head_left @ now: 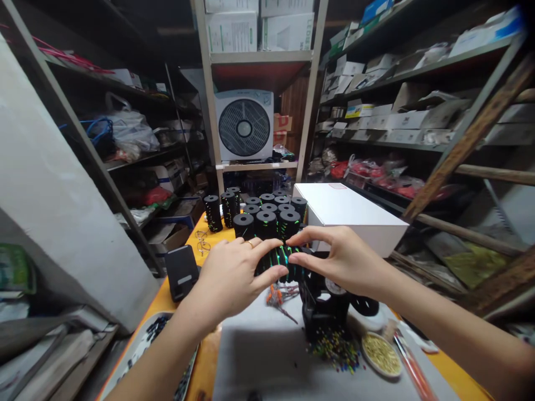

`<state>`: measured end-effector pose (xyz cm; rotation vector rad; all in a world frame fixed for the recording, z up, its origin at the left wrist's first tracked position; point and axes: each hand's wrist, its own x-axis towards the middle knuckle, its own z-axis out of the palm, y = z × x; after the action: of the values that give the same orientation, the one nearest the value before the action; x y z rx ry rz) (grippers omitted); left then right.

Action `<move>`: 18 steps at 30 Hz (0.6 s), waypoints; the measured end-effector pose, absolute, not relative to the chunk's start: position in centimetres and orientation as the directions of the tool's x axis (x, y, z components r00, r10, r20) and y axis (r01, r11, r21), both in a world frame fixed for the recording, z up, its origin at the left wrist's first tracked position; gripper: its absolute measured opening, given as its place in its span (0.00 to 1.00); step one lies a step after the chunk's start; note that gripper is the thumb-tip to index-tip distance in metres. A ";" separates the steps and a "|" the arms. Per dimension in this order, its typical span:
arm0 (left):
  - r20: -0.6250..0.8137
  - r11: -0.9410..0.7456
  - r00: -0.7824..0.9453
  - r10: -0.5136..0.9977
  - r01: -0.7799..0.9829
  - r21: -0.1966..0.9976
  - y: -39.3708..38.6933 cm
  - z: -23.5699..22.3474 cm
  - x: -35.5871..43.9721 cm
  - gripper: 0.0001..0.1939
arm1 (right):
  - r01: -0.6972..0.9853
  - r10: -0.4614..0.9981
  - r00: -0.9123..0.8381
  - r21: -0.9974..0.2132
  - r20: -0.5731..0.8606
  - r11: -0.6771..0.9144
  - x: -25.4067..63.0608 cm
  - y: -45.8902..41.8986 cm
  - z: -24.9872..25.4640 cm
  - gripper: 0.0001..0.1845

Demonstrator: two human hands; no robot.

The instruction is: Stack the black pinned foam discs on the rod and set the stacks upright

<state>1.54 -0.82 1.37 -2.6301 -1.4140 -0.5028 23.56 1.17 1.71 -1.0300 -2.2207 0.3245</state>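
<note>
Both hands, left (234, 273) and right (338, 259), grip one black roll (279, 260); many finished rolls (267, 214) stand behind, pins (334, 348) remain.

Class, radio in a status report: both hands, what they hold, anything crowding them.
Left hand and right hand both gripping one black roller with green wires. Finished rollers stacked just behind. White box close beside right hand; loose pins below.

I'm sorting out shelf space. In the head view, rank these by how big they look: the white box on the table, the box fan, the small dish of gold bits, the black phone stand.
1. White box
2. Box fan, though it stands farther back, so it may truly be larger
3. Black phone stand and dish of gold bits: they look alike
</note>
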 end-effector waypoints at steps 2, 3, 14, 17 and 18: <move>0.337 -0.549 0.499 0.798 0.834 0.064 -0.7 1.4 1.6 0.27 | 0.577 0.719 -0.469 -0.438 0.513 0.690 23.5 1.0 1.4 0.07; 0.335 -0.546 0.496 0.801 0.835 0.069 -0.6 1.5 1.7 0.27 | 0.571 0.697 -0.470 -0.416 0.542 0.708 23.6 1.0 1.2 0.06; 0.319 -0.537 0.480 0.817 0.835 0.118 -0.6 1.6 1.9 0.24 | 0.491 0.353 -0.518 -0.067 0.779 0.869 23.8 0.1 -1.7 0.07; 0.308 -0.544 0.487 0.817 0.829 0.133 -0.7 1.6 1.8 0.24 | 0.492 0.347 -0.538 -0.048 0.768 0.869 23.8 0.2 -1.4 0.06; 0.301 -0.549 0.492 0.817 0.823 0.146 -0.7 1.8 1.6 0.24 | 0.497 0.360 -0.547 -0.053 0.755 0.866 23.8 0.3 -1.1 0.04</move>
<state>1.64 -0.74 1.79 -2.6982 -1.4838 -0.5289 23.82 0.29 -1.07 -0.6170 -2.2068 -0.2115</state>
